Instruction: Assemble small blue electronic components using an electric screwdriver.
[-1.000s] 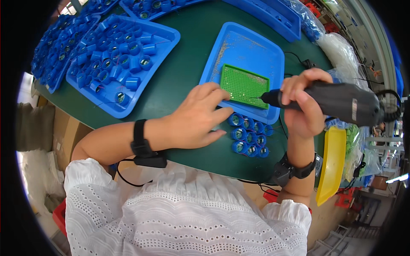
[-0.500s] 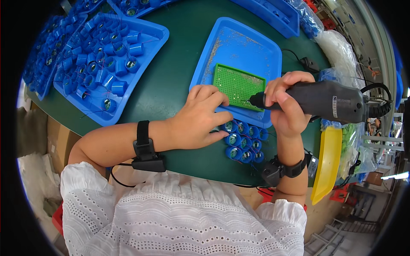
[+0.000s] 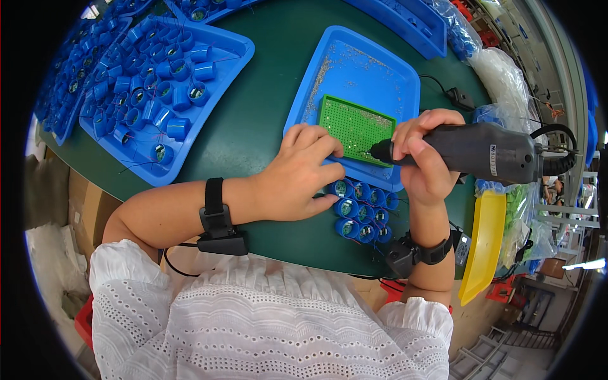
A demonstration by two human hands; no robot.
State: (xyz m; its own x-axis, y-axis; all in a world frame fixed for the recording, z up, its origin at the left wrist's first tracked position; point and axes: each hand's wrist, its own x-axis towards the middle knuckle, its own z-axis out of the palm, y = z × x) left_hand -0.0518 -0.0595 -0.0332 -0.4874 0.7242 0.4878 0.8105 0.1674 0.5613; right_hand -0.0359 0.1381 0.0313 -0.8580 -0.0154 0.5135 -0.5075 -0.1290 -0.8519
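My right hand (image 3: 429,170) is wrapped round a black electric screwdriver (image 3: 486,152), held nearly level with its tip pointing left. That tip is over the lower right of a green perforated plate (image 3: 352,126), which has small bright screws in its holes. The plate lies in a blue tray (image 3: 362,69) with more loose screws scattered in it. Beside the tray's near edge, my left hand (image 3: 294,174) is spread with fingers bent and thumb apart, nothing visible in it. Its thumb and forefinger are next to a block of blue cups (image 3: 363,212) with green circuit boards inside.
At the left, blue trays (image 3: 221,85) hold many blue cups with thin wires. A blue bin (image 3: 405,22) stands at the far side. A yellow tray (image 3: 484,247) and plastic bags (image 3: 500,69) are at the right. The screwdriver's black cable (image 3: 560,130) runs off to the right.
Almost nothing differs. The whole view has shifted slightly; both hands keep their places, and the screwdriver tip stays over the green plate.
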